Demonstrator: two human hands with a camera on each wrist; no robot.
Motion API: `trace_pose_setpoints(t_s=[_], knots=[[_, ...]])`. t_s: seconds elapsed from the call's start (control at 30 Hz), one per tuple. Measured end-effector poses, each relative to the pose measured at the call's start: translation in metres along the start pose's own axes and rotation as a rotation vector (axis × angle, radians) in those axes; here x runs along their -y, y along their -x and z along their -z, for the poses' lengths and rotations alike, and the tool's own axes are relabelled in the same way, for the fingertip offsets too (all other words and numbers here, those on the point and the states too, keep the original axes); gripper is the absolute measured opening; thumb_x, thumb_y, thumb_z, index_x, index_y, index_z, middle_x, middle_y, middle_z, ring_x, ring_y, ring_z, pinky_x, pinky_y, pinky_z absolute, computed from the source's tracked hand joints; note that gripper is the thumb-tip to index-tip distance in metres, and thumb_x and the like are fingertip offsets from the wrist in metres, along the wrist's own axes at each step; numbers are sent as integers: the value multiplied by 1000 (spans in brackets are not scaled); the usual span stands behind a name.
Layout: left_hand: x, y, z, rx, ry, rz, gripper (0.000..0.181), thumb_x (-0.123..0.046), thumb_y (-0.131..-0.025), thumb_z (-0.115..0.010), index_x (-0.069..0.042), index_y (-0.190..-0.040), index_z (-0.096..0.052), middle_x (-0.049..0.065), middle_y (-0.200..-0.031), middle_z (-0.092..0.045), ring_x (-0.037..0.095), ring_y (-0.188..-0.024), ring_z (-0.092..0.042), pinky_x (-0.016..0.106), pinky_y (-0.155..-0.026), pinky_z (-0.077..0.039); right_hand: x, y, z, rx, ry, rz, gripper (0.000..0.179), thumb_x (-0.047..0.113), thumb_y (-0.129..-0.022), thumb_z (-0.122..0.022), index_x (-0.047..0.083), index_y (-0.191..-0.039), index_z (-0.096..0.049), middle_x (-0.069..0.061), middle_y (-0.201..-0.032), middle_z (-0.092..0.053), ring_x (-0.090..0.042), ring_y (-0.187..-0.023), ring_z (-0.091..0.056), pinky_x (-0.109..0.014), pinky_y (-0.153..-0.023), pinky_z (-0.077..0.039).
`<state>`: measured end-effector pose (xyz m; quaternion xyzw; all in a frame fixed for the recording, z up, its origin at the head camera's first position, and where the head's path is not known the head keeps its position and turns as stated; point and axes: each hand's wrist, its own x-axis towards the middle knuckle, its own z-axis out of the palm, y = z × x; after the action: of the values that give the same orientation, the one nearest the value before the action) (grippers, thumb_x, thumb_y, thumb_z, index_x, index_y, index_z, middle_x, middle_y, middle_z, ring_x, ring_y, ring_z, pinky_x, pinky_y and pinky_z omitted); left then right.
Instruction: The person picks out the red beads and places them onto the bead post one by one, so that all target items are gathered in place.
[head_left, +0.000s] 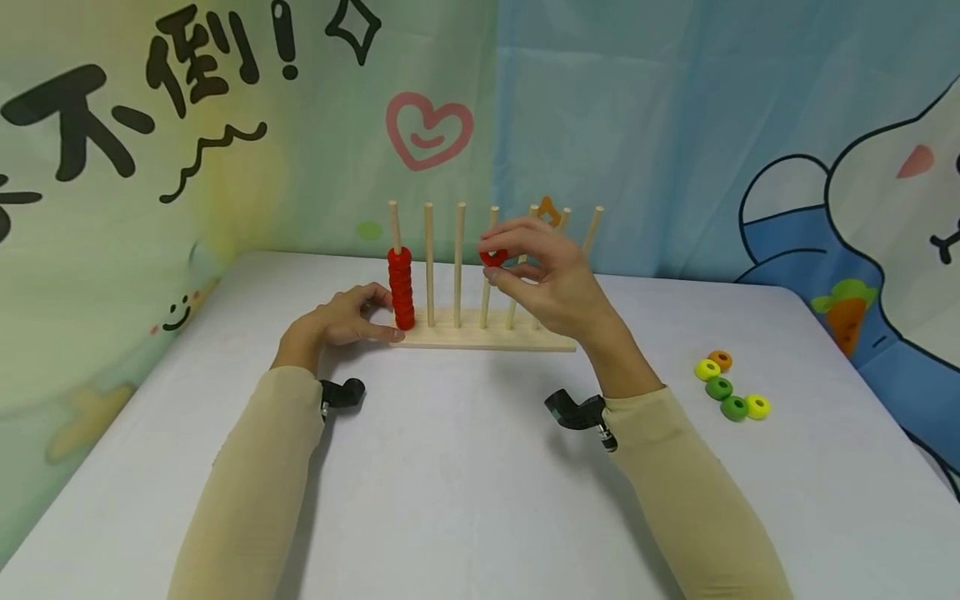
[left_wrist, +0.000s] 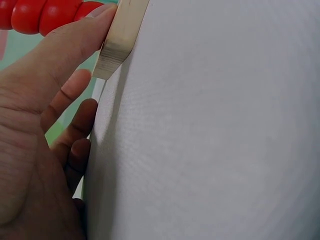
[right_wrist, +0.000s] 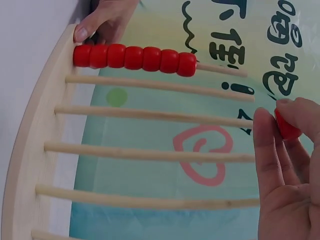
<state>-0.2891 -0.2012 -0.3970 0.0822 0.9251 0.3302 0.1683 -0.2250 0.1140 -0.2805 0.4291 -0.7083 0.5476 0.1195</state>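
A wooden peg rack (head_left: 487,337) with several upright pegs stands toward the back of the table. Red beads (head_left: 401,292) are stacked on its leftmost peg, the peg's top showing above them. My left hand (head_left: 341,319) holds the left end of the base, the thumb on its front corner and the other fingers reaching behind. Between thumb and fingertips my right hand (head_left: 551,279) pinches one red bead (right_wrist: 287,126), raised near the tops of the middle pegs. That hand hides parts of the right-hand pegs in the head view.
Loose beads lie on the table at the right: an orange one (head_left: 721,360), two yellow and two green (head_left: 718,388). White cloth (head_left: 450,467) covers the table. A printed curtain (head_left: 600,125) hangs behind it. Each wrist carries a black camera mount (head_left: 573,410).
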Motion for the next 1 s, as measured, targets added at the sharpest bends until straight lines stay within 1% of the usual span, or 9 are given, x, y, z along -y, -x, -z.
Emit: trace_pose_setpoints(t_s=[0.1,0.27,0.4,0.5,0.6,0.73,0.83,0.9,1.0], knots=[[-1,0,0,4,-4,-7,63,-52,-75,-81,-22,-122,-50,4,-131,-47,27,-124,-37,61,-104,-28,1,-2,-4,-3,6,-4,25,-14,-84,-67,-7,-108,-67,-18,-118,-58,-29,-91,-62,-38,-79,-58],[0,-1,3,1,-18,-8,60,-52,-76,-80,-23,-120,-50,2,-129,-47,27,-123,-36,57,-104,-29,2,-8,-13,-18,12,-2,28,-13,-86,-67,-8,-113,-66,-19,-117,-56,-31,-90,-61,-38,-81,-58],[1,-1,3,7,-12,-3,62,-52,-76,-80,-23,-122,-49,3,-130,-47,26,-124,-37,55,-104,-31,5,-14,-19,-14,15,3,29,-12,-87,-66,-8,-115,-66,-20,-118,-56,-32,-92,-61,-37,-81,-58],[1,-1,2,12,-12,4,64,-53,-75,-80,-23,-122,-49,3,-130,-47,26,-124,-37,55,-105,-31,7,-17,-25,0,-1,-11,29,-13,-87,-65,-8,-116,-65,-19,-118,-56,-32,-93,-62,-36,-80,-58],[1,0,3,7,-24,9,64,-54,-75,-80,-23,-122,-49,4,-129,-47,27,-124,-38,57,-104,-31,9,-22,-32,31,-10,-28,30,-11,-88,-64,-8,-118,-65,-19,-118,-56,-31,-92,-62,-37,-82,-58],[1,0,4,1,-32,13,65,-55,-75,-79,-23,-122,-48,6,-129,-47,28,-124,-37,61,-103,-29,9,-28,-41,62,12,-37,29,-8,-90,-64,-5,-119,-65,-17,-120,-57,-29,-93,-63,-37,-85,-56],[1,-1,3,2,-31,23,65,-57,-75,-79,-24,-123,-49,5,-130,-47,29,-125,-36,65,-104,-26,5,-33,-46,61,9,-12,29,-8,-90,-64,-5,-119,-65,-16,-121,-59,-28,-94,-63,-37,-85,-56],[2,-1,1,3,-30,32,66,-59,-74,-79,-25,-123,-49,6,-131,-46,30,-126,-34,67,-104,-23,-2,-35,-48,59,-8,10,30,-7,-90,-65,-5,-120,-66,-14,-122,-60,-26,-93,-64,-35,-84,-57],[1,-1,3,1,-31,35,67,-59,-73,-79,-26,-122,-50,5,-131,-46,30,-127,-34,68,-104,-22,-17,-40,-49,60,-35,55,31,-5,-91,-65,-3,-122,-66,-10,-124,-59,-21,-92,-66,-33,-82,-57]])
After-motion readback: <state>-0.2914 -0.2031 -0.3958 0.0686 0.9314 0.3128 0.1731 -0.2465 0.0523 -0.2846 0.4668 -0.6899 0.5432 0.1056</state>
